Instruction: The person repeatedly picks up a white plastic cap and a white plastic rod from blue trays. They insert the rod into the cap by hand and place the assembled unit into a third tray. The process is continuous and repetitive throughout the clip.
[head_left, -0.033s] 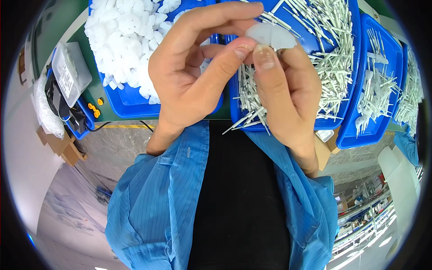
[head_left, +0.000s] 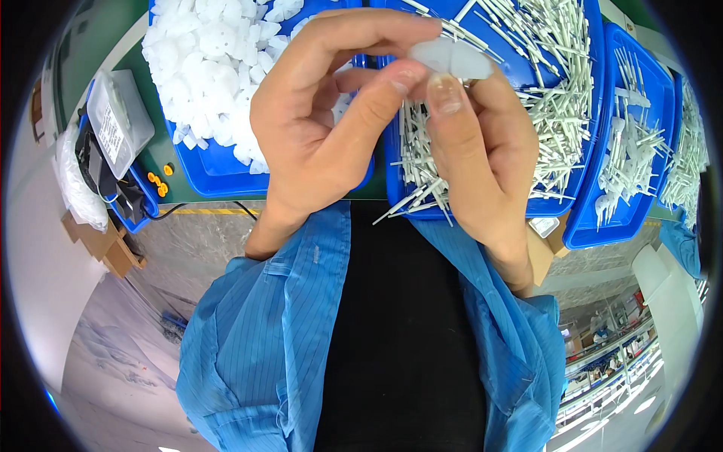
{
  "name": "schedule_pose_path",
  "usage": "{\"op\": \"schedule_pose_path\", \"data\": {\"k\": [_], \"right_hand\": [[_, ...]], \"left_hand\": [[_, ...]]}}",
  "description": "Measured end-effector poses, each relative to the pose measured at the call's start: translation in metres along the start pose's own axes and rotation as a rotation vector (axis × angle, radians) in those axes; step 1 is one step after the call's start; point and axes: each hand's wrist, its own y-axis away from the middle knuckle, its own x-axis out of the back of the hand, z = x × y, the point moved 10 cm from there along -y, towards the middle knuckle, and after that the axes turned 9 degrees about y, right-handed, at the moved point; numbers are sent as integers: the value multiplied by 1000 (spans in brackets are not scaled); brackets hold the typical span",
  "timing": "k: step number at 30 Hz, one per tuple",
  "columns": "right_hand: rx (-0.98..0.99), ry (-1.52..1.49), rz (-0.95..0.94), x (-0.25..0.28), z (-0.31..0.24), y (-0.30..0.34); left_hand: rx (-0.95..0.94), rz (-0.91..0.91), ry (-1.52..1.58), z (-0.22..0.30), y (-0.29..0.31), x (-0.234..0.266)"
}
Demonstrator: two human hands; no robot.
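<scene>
A thin, translucent white plastic piece point(head_left: 456, 59) with a rounded outline is held up between my hands, above the blue trays. My right hand point(head_left: 488, 151) pinches its lower edge between thumb and bent fingers. On the other side, my left hand point(head_left: 324, 124) curls round, its thumb tip at the piece's left end and its index finger stretched along the top. The two thumbs nearly meet. Whatever lies behind the thumb tips is hidden.
White plastic pieces point(head_left: 207, 71) heap in the left blue tray point(head_left: 207, 173). Thin pale rods point(head_left: 565, 113) fill the middle tray point(head_left: 553, 209). Another blue tray point(head_left: 587, 233) holds rods with white ends. Small yellow parts point(head_left: 162, 184) and a clear box point(head_left: 124, 120) are at left.
My left index finger has come down slightly, and the white plastic piece has tilted so that it looks narrower. The thumbs have shifted a little.
</scene>
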Motion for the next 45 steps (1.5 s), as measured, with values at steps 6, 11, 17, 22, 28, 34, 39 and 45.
{"op": "schedule_pose_path", "data": {"k": [6,11,17,22,28,34,39,45], "right_hand": [[71,-120,74,8,1,-5],[-65,-439,-3,-1,7,-4],[377,292,164,2,-25,10],[375,718,104,-10,-38,19],[226,704,166,0,-25,15],[347,717,147,-3,-41,17],[286,536,152,0,-35,15],[207,555,69,3,-46,13]], "left_hand": [[-150,81,-62,10,3,-7],[-19,-2,123,-7,3,5],[32,122,-20,-29,12,38],[75,105,25,-24,8,29],[93,115,29,-25,8,29],[100,119,50,-24,8,27],[58,100,59,-21,9,25],[-59,150,93,-23,18,34]]}}
